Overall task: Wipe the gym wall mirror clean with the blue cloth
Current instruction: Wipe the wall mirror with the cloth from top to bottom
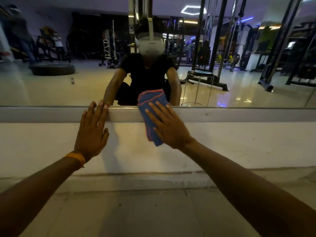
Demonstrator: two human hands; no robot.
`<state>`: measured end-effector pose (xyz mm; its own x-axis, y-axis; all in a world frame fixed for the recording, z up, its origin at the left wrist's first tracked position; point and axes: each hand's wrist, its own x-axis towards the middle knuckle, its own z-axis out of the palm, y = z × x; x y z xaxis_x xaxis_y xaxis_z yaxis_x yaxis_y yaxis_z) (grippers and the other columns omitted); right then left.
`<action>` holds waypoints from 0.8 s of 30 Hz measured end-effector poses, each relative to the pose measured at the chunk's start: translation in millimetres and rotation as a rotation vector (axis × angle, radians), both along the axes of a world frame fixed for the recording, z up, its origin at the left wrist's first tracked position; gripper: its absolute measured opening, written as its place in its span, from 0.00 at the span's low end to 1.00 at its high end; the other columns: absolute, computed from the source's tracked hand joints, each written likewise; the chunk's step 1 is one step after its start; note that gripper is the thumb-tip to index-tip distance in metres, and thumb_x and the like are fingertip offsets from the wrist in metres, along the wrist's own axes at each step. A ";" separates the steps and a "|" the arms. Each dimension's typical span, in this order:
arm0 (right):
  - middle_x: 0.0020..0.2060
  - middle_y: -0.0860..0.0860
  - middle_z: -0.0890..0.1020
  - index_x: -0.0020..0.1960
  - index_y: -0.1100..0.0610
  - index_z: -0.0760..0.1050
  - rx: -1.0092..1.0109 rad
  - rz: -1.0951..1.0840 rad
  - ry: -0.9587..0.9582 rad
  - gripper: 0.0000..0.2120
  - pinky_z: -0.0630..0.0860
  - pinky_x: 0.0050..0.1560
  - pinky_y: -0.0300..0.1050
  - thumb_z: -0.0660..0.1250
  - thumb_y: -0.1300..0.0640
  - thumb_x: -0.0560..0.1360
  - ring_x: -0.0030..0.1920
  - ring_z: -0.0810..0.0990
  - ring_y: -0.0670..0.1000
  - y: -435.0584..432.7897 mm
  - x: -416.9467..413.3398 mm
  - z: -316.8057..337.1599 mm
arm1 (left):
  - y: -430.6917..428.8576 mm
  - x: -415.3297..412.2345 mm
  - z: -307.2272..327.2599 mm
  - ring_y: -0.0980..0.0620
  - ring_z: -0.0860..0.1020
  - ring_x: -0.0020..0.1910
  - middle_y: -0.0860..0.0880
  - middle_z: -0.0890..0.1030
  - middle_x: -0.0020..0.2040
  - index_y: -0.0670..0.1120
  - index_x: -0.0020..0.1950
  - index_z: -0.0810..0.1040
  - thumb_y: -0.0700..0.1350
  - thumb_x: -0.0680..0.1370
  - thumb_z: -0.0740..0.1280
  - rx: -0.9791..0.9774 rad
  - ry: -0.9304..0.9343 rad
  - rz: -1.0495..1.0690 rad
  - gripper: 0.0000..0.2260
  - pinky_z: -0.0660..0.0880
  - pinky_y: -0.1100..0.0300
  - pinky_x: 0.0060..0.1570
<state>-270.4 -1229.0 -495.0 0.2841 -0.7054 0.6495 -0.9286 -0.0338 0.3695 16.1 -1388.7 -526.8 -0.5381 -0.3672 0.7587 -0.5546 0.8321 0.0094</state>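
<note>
Fingers (154, 109) flat, pressing blue cloth (150, 117) against mirror (68, 86).

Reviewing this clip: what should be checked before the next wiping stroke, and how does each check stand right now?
1. Cloth under control: ok, the right hand presses it with flat fingers.
2. Cloth on the mirror glass: not ok, it lies mostly on the frame and wall; only its top edge meets the glass.
3. Left hand braced: ok, flat on the wall, fingertips on the frame.
4. Cloth folded into a pad: ok.
5. Smears left on the glass: cannot tell, dim reflections hide them.
</note>
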 end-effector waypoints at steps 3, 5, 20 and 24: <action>0.83 0.59 0.53 0.83 0.58 0.55 -0.054 -0.140 -0.111 0.31 0.57 0.79 0.66 0.53 0.43 0.86 0.83 0.49 0.60 56.8 -72.5 -16.7 | 0.0 4.9 5.5 0.41 0.46 0.84 0.44 0.48 0.86 0.42 0.85 0.50 0.52 0.81 0.56 0.023 -0.047 -0.008 0.34 0.50 0.36 0.81; 0.83 0.59 0.53 0.84 0.58 0.54 -0.048 -0.198 -0.153 0.32 0.57 0.79 0.67 0.50 0.41 0.86 0.83 0.49 0.60 73.8 -97.4 -19.1 | 0.0 6.6 7.3 0.40 0.46 0.84 0.44 0.48 0.86 0.42 0.85 0.50 0.53 0.81 0.56 0.030 -0.056 0.000 0.35 0.50 0.37 0.81; 0.82 0.58 0.55 0.83 0.57 0.54 -0.208 -0.029 -0.122 0.29 0.49 0.82 0.59 0.54 0.46 0.86 0.83 0.51 0.59 11.7 -46.7 -34.5 | 1.5 29.3 13.8 0.42 0.50 0.84 0.43 0.52 0.85 0.40 0.84 0.53 0.52 0.82 0.57 0.054 -0.078 0.057 0.33 0.56 0.34 0.79; 0.82 0.60 0.56 0.83 0.59 0.55 -0.235 -0.117 -0.203 0.29 0.49 0.82 0.64 0.53 0.46 0.86 0.83 0.51 0.62 33.0 -89.9 -40.8 | -4.0 34.8 15.7 0.41 0.49 0.84 0.45 0.50 0.86 0.42 0.85 0.51 0.54 0.82 0.56 0.061 -0.102 0.080 0.34 0.55 0.31 0.78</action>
